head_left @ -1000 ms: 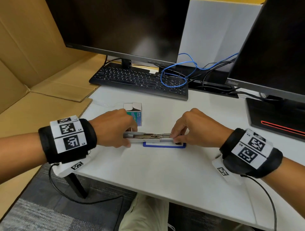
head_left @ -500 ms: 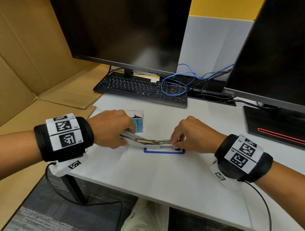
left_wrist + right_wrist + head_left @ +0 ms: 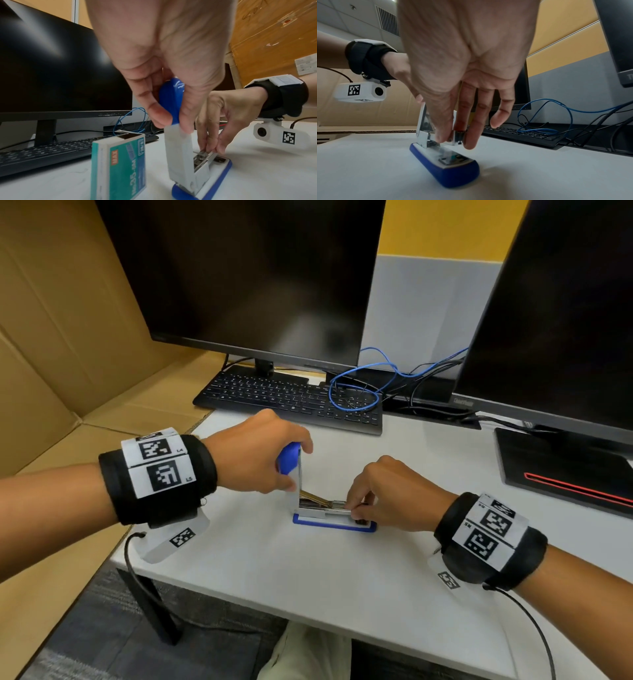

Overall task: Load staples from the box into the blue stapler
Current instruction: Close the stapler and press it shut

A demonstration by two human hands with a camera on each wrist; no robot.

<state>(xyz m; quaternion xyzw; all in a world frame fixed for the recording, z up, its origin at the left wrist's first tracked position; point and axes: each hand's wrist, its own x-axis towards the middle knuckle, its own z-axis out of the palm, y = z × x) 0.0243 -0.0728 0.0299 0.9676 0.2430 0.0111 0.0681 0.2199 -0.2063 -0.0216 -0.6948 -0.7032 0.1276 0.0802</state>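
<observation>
Hands at stapler on white desk; monitors behind.

Staple box: "MAX" on orange patch, "No.35-5M" along the teal face, "26/6" near top.
Right monitor: "ThinkVision" on lower bezel, faint.
Left wristband: "L4", "L5" beside square markers.
Right wristband: "R5".

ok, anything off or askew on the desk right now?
Nothing stands out. The stapler sits flat, its lid held upright by the left hand while the right hand pinches the metal magazine. The staple box stands upright, top flap open.
</observation>
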